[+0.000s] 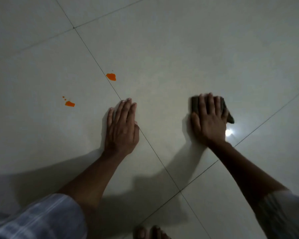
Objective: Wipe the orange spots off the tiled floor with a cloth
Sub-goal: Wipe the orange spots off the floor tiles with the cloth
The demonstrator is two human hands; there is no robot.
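Pressing hand: right hand [208, 121] lies flat on a dark cloth [229, 112], palm down on the tiled floor [179, 57].
Right fingers: straight and slightly spread over the cloth, thumb out to the left with its tip on the floor beside the cloth; not curled round it.
Cloth: dark, folded or bunched, mostly hidden under the right hand; one edge shows past the fingertips and a corner sticks out to the right, near a bright light reflection [229, 132] on the tile.
Bracing hand: left hand [122, 128] rests palm down on the bare floor, holding nothing.
Left fingers: straight and pressed together, pointing away from the body; thumb side lies on a grout line [93, 56].
Far orange spot [111, 76]: on the floor just beside the grout line, beyond the left fingertips, apart from both hands.
Near orange spot [70, 104]: left of the left hand, on the neighbouring tile, with a few small orange droplets [64, 98] just above it.
Cloth versus spots: cloth sits well to the right of both spots, with the left hand between.
Sleeves: light checked sleeve [33, 219] on the left arm; pale sleeve [286, 211] on the right arm.
Bottom edge: toes [150, 232] of a bare foot, dim and blurred.
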